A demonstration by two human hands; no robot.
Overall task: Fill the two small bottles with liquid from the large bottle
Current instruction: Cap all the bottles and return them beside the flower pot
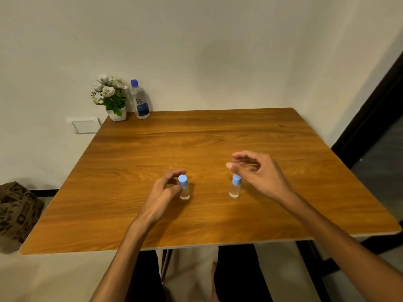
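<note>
A brown wooden table (218, 136) is being set against a plain white wall (196, 51). A small pot of white flowers (111, 97) is being kept at its far left corner. A wall plate (85, 125) is being seen below, and a brown bag (16, 212) is being left on the pale floor (54, 277).

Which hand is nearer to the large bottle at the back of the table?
Left, though neither is close. The large bottle stands at the far left corner; the left hand is by the left small bottle, while the right hand sits further right.
</note>
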